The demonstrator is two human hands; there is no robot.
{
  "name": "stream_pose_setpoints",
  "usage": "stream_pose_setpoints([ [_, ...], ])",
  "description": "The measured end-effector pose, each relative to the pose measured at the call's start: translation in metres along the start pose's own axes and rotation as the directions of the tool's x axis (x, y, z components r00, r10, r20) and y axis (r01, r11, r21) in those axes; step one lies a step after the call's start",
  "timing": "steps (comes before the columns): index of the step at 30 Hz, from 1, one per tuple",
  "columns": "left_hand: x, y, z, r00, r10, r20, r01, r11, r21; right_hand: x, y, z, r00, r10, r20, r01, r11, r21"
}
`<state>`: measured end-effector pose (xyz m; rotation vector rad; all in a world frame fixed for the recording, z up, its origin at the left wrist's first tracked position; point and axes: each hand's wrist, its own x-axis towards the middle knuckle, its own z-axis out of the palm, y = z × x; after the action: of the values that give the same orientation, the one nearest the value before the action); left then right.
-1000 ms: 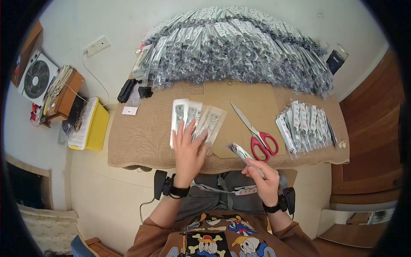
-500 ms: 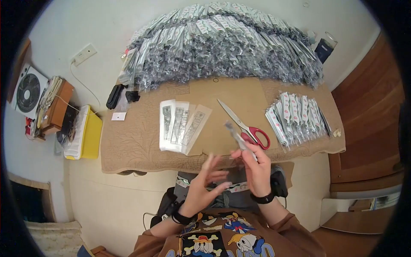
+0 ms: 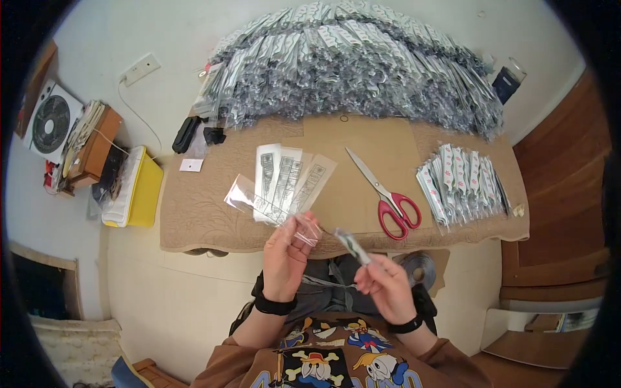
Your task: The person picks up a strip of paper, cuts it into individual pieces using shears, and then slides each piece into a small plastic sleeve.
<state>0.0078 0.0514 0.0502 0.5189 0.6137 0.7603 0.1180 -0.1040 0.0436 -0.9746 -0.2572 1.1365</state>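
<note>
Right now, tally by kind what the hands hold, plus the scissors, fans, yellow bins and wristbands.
Clear sleeve: 1
Patterned strip: 1
Scissors: 1
Fan: 1
Yellow bin: 1
Wristbands: 2
Total: 7

This looks like a room in a home: a quilted brown cloth [image 3: 194, 220] covers the table, a fan [image 3: 50, 124] stands by a small wooden cabinet [image 3: 97, 145] at the upper left of the frame, and a wooden door [image 3: 556, 187] fills the right side, above pale floor tiles [image 3: 194, 291].
</note>
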Motion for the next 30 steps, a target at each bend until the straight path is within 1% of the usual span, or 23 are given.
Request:
stream_pose_setpoints([
  [1,-0.001,-0.001,0.004,1.0,0.016,-0.022,-0.017,0.999,-0.037,-0.003,0.003,0.0,0.989,0.143,0.026,-0.145,0.984,0.106],
  [4,-0.003,-0.005,0.007,0.997,0.039,-0.06,-0.045,0.993,-0.113,-0.005,0.01,0.005,0.98,0.196,0.027,-0.197,0.964,0.18],
  [7,-0.005,-0.011,0.0,0.994,0.064,0.093,-0.07,0.996,0.056,-0.004,0.008,0.006,0.969,0.243,0.04,-0.246,0.941,0.232],
  [8,-0.006,-0.011,0.0,0.993,0.065,0.094,-0.071,0.996,0.055,-0.002,0.006,0.006,0.962,0.269,0.049,-0.272,0.93,0.248],
  [10,-0.009,-0.011,0.001,0.978,0.016,0.206,-0.069,0.965,0.252,0.001,0.004,0.004,0.954,0.295,0.058,-0.299,0.917,0.263],
  [11,-0.01,-0.012,0.001,0.966,-0.017,0.257,-0.076,0.935,0.346,0.003,0.003,0.0,0.945,0.291,0.152,-0.325,0.889,0.322],
  [12,-0.012,-0.013,0.001,0.966,-0.017,0.257,-0.076,0.936,0.344,0.005,0.003,-0.004,0.929,0.277,0.244,-0.354,0.856,0.377],
  [13,-0.014,-0.017,0.002,0.949,-0.097,0.299,-0.017,0.934,0.357,0.007,0.005,-0.007,0.908,0.255,0.332,-0.386,0.817,0.429],
  [14,-0.016,-0.02,0.002,0.925,-0.175,0.338,0.04,0.928,0.371,0.008,0.008,-0.009,0.908,0.255,0.332,-0.386,0.818,0.428],
  [15,-0.016,-0.021,0.004,0.892,-0.251,0.376,0.094,0.917,0.388,0.01,0.012,-0.011,0.891,0.258,0.374,-0.429,0.747,0.507],
  [16,-0.016,-0.02,0.006,0.892,-0.248,0.379,0.091,0.917,0.388,0.011,0.015,-0.013,0.873,0.253,0.417,-0.47,0.667,0.578],
  [17,-0.017,-0.018,0.01,0.914,-0.207,0.349,0.098,0.948,0.304,0.013,0.016,-0.013,0.854,0.243,0.46,-0.509,0.577,0.638],
  [18,-0.018,-0.016,0.014,0.935,-0.169,0.313,0.102,0.97,0.219,0.014,0.016,-0.012,0.854,0.241,0.462,-0.508,0.578,0.638],
  [19,-0.018,-0.015,0.015,0.953,-0.136,0.272,0.103,0.986,0.131,0.013,0.016,-0.011,0.857,0.261,0.444,-0.505,0.601,0.62],
  [20,-0.018,-0.014,0.013,0.953,-0.137,0.271,0.105,0.986,0.131,0.013,0.016,-0.01,0.86,0.282,0.426,-0.502,0.622,0.602],
  [22,-0.014,-0.013,0.004,0.965,-0.046,0.259,0.011,0.991,0.135,0.011,0.014,-0.006,0.861,0.303,0.407,-0.5,0.643,0.579],
  [23,-0.012,-0.013,0.001,0.967,0.001,0.255,-0.037,0.99,0.138,0.009,0.009,0.0,0.918,0.324,0.229,-0.397,0.761,0.513],
  [24,-0.012,-0.015,-0.001,0.967,0.0,0.255,-0.037,0.99,0.138,0.005,0.005,0.005,0.949,0.311,0.043,-0.3,0.859,0.414],
  [25,-0.013,-0.02,-0.002,0.958,0.017,0.285,-0.074,0.979,0.19,0.004,0.004,0.007,0.955,0.263,-0.14,-0.215,0.934,0.286],
  [26,-0.016,-0.025,-0.003,0.949,0.029,0.315,-0.109,0.964,0.241,0.003,0.005,0.005,0.954,0.264,-0.143,-0.215,0.933,0.288],
  [27,-0.018,-0.032,-0.004,0.937,0.038,0.346,-0.145,0.946,0.291,0.001,0.006,0.003,0.965,0.241,-0.104,-0.201,0.932,0.301],
  [29,-0.025,-0.053,-0.006,0.932,-0.005,0.362,-0.105,0.954,0.281,-0.003,0.009,-0.001,0.982,0.189,-0.026,-0.17,0.929,0.329],
  [30,-0.028,-0.065,-0.006,0.925,-0.039,0.378,-0.07,0.96,0.27,-0.002,0.009,0.0,0.982,0.187,-0.028,-0.168,0.929,0.33],
])
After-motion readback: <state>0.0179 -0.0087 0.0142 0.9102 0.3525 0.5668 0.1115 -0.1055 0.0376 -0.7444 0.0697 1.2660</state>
